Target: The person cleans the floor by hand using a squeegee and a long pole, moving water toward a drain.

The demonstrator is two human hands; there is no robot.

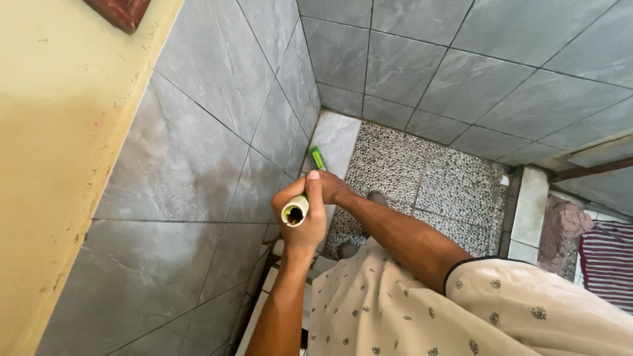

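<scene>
Both my hands grip a long pale stick handle, seen nearly end-on, with its hollow top facing the camera. My left hand is wrapped round the top of the handle. My right hand holds it just below, thumb up along the shaft. A green part of the tool shows beyond my hands, down near the foot of the grey tiled wall. The tool's head is hidden. My feet stand on the pebble floor below.
Grey tiled walls enclose a small shower corner. A pale tile strip runs along the wall base. A low white curb borders the pebble floor on the right, with clothes beyond it. A yellow wall stands at left.
</scene>
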